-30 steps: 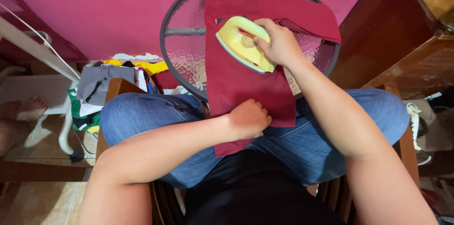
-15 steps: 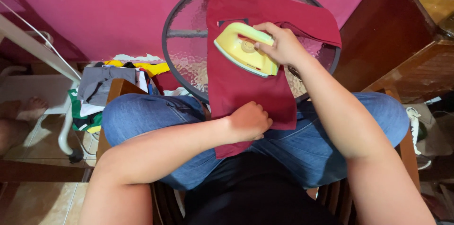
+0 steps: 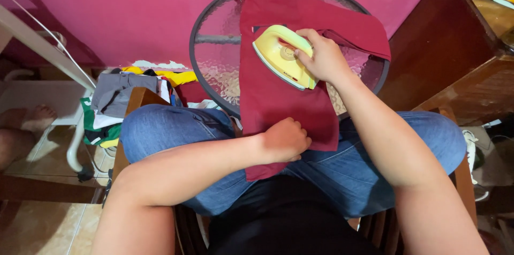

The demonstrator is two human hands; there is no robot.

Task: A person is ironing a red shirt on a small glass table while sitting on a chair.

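A dark red garment (image 3: 278,94) lies spread over a round glass table (image 3: 214,62), its lower edge hanging down onto the lap of a seated person in blue jeans (image 3: 176,132). A yellow-green clothes iron (image 3: 281,57) rests on the upper middle of the cloth, directly under the right hand (image 3: 321,59). The left hand (image 3: 284,140) sits nearer the body, at the garment's lower part just past the table's rim.

To the person's left, a pile of folded clothes (image 3: 118,99) in grey, green, yellow and white lies on a low surface beside a white plastic frame (image 3: 43,46). A pink wall (image 3: 134,8) stands behind the table, and dark wooden furniture (image 3: 444,46) is to the right.

The right hand is closed around the iron's handle. The left hand is curled into a loose fist pressing on the cloth; whether it pinches the fabric is hard to tell from this angle.
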